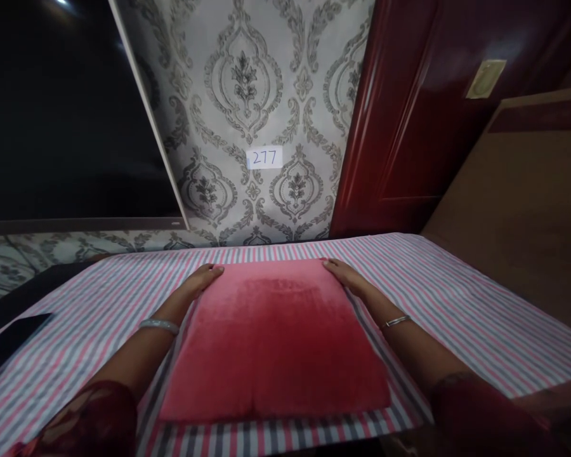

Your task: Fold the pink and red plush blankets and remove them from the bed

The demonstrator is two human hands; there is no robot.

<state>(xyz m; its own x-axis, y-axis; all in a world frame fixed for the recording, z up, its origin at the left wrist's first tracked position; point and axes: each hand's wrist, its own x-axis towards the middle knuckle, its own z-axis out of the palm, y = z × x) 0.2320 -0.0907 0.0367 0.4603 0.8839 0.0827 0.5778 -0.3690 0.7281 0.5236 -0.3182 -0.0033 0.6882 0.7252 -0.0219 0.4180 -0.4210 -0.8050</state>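
Observation:
A red plush cloth (285,343), roughly square and looking folded, lies flat with its near edge close to the front of the table. Its far part looks lighter pink, and a darker smudge-like patch crosses the pile below the far edge. At the far left corner, my left hand (205,279) grips the cloth, thumb on top and the other fingers mostly hidden. My right hand (343,275) pinches the far right corner in the same way. Both arms reach forward along the cloth's sides.
A striped tablecloth (457,298) covers the table. Behind it is a patterned wall with a paper label (264,157) reading 277. A dark screen (66,114) stands left, a dark flat object (14,343) below it. A red door (409,127) and cardboard box (518,209) are right.

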